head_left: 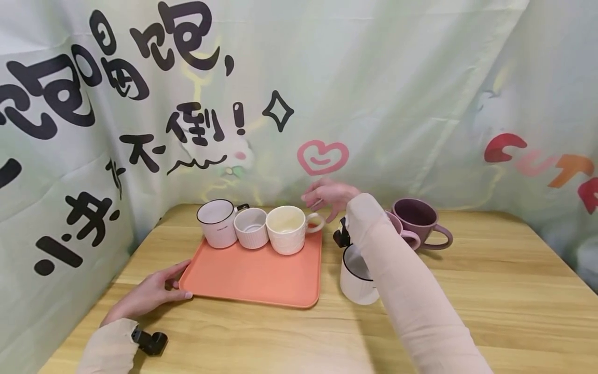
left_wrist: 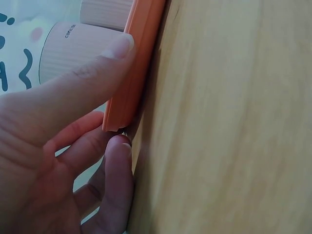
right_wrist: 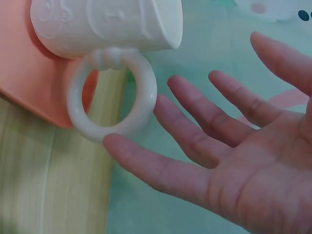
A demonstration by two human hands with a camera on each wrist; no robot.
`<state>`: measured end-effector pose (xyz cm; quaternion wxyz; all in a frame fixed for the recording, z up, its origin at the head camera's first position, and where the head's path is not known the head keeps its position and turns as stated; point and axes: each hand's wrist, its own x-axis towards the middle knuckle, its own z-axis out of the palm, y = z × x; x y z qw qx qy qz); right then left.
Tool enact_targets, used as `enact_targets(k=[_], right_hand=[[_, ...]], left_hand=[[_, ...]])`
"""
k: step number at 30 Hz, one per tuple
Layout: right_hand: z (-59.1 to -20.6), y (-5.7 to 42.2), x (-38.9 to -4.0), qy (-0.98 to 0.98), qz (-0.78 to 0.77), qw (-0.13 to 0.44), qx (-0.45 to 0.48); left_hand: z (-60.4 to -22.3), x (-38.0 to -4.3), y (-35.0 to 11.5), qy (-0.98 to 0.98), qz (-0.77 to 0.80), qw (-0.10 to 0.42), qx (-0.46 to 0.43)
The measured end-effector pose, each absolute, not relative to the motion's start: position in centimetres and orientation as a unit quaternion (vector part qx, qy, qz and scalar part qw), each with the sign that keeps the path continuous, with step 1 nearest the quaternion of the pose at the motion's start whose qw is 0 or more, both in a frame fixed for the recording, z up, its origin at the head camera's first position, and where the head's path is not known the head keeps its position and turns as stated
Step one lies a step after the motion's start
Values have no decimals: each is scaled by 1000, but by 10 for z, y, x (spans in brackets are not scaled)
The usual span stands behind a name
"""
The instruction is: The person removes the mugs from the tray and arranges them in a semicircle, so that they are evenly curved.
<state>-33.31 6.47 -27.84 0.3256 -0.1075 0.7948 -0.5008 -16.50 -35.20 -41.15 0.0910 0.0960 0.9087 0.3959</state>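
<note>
My right hand is spread open, holding nothing; its fingers hang just beside the ring handle of the cream mug, one fingertip close under the ring, though I cannot tell whether it touches. That mug stands at the back right corner of the orange tray, last in a row with a small ribbed white cup and a black-rimmed white mug to its left, the three side by side.

My left hand pinches the tray's near left corner, thumb on the rim, fingers tucked beneath against the wood.

I judge this as the moment between mugs: the cream one looks set down and let go. A next move would call for bringing my open hand to another mug off the tray while my left steadies the tray.

Right of the tray, on the wooden table, stand a white mug partly behind my sleeve, a pink mug and a purple mug. A pale printed cloth with black characters and a pink heart closes in the table's back and sides.
</note>
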Motion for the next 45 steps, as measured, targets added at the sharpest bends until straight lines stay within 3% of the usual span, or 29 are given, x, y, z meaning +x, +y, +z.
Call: enact_targets(k=[11, 20, 28, 45], right_hand=[[-297, 54, -340, 823, -417, 362, -133], [-301, 49, -342, 858, -334, 348, -176], [-304, 48, -343, 831, -352, 395, -171], [-281, 70, -340, 839, -408, 304, -192]], left_hand=[[-409, -165, -353, 913, 388, 93, 87], [-409, -167, -353, 913, 388, 94, 85], [-411, -167, -354, 910, 393, 94, 90], [-411, -166, -352, 910, 395, 94, 87]])
